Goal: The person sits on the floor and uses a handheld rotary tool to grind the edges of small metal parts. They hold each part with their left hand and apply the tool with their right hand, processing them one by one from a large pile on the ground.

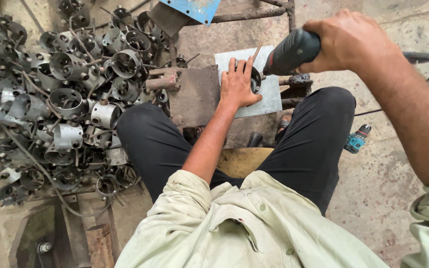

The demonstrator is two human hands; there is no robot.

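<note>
Seated low on a workshop floor, you face a heap of grey metal cups (65,99) at your left, too many and too tangled to count, though dozens show. Ahead lies one pale steel sheet (270,94), and just beside it one rusty block (197,94). Your right hand (348,42) is clenched around one dark power drill (290,51), its nose angled down toward the single round cup (255,79) resting on the sheet. Your left hand (237,84) lies spread flat, fingers pressing the cup's rim to pin it, not gripping it.

To do this well, keep those fingers clear of the bit (its tip is hidden behind the hand, so you cannot see where it meets the metal), bear down firmly so the cup cannot spin, and hold the drill steady along its own axis. One small teal cordless driver (357,139) lies on the floor by your right knee, well apart.
</note>
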